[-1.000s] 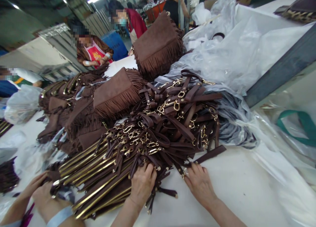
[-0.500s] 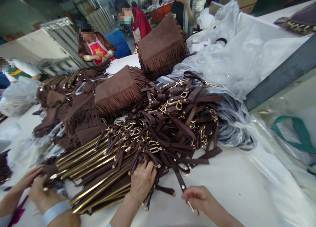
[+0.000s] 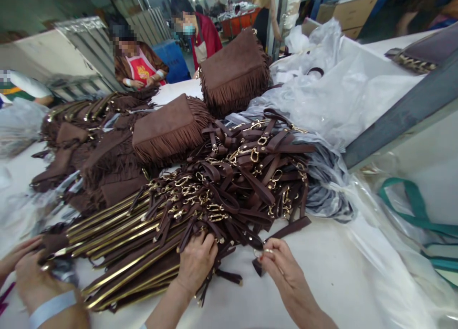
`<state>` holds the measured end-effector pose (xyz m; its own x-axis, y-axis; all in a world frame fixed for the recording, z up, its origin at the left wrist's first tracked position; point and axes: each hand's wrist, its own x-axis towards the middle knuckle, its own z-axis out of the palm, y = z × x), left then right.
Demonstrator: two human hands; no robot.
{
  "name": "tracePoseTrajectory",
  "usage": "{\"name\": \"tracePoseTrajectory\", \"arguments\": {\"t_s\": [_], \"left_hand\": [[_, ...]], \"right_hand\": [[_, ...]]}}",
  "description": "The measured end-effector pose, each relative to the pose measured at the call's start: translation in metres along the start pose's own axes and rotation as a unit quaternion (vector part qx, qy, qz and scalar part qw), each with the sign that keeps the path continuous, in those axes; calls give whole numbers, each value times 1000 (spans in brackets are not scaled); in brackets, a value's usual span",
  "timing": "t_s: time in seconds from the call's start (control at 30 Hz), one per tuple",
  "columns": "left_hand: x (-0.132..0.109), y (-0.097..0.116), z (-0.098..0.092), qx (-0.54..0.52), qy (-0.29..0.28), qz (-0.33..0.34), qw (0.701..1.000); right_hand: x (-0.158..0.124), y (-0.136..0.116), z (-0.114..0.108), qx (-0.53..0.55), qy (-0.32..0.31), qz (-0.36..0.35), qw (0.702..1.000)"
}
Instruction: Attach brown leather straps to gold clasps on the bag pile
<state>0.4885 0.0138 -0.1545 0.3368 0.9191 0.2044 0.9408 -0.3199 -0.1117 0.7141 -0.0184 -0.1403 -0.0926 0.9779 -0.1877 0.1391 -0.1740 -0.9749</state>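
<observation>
My left hand is closed at the near ends of the brown zip pouches, its fingertips buried among their small leather tabs. What exactly it grips is hidden. To its right, my right hand pinches a dark brown wrist strap by its gold clasp. That strap lies against the front of a heap of similar wrist straps with gold clips. The pouches lie side by side, their gold zips running off to the left.
A co-worker's hands handle a pouch end at the lower left. Two fringed brown bags stand behind the heap. Plastic wrapping covers the back right, beside a grey metal post. Two people are across the table.
My right hand has moved up and slightly left with the strap's clasp, closer to the heap. My left hand keeps its place at the pouch ends. The whole view has shifted slightly.
</observation>
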Motion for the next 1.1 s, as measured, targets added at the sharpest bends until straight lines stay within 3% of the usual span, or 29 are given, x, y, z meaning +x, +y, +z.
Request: {"name": "tracePoseTrajectory", "arguments": {"t_s": [0.17,0.3,0.47,0.53,0.73,0.97,1.1], "left_hand": [[-2,1,0,-2,4,-8,1000],[-1,2,0,1,-4,-17,1000],[1,2,-1,-4,0,-13,1000],[0,2,0,-6,0,-14,1000],[-2,1,4,-8,-11,-13,1000],[-2,0,2,-16,-8,-18,1000],[-3,2,1,-21,-9,-22,999]], "right_hand": [[7,-7,6,116,-71,51,989],[10,-9,10,240,-132,127,953],[16,-15,13,399,-114,223,882],[18,-17,16,422,-104,228,871],[21,-10,25,329,-112,176,921],[23,2,36,304,-104,204,925],[29,14,46,156,-141,232,950]]}}
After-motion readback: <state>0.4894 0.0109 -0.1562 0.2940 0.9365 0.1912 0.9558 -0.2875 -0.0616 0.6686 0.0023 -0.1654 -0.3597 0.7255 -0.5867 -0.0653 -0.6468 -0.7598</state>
